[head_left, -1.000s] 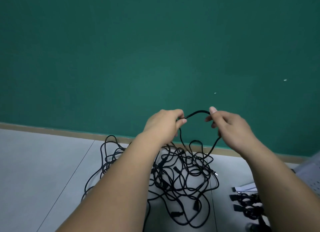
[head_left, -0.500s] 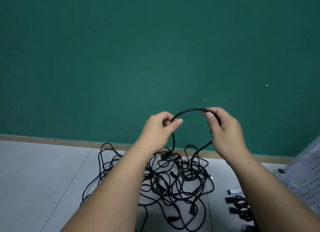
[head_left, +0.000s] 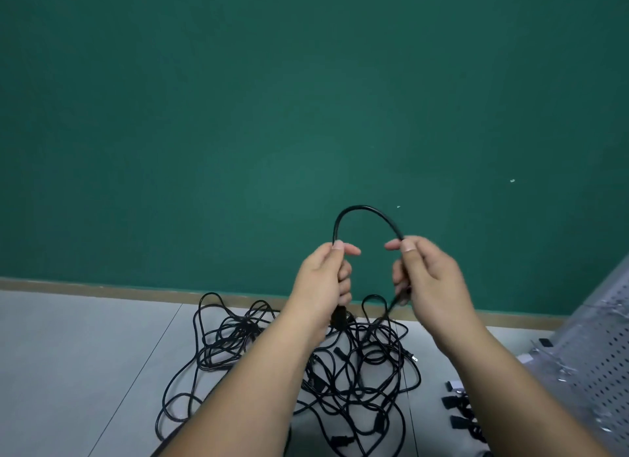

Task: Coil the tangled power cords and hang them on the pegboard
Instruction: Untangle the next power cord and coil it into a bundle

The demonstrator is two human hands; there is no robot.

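Note:
A black power cord arches between my two raised hands in front of the green wall. My left hand grips one end of the arch, fingers curled round the cord, with a plug hanging just below the palm. My right hand pinches the other end between thumb and fingers, and the cord runs down from it into the pile. Below, a tangled heap of black cords with several plugs lies on the grey floor. The grey perforated pegboard leans at the right edge.
The green wall with a tan baseboard stands close behind the pile. Small black straps or ties and a white piece lie on the floor at the lower right, next to the pegboard.
Both hands have drawn closer together and the cord loop between them has grown taller and narrower. The view has shifted, showing more of the pegboard at the right.

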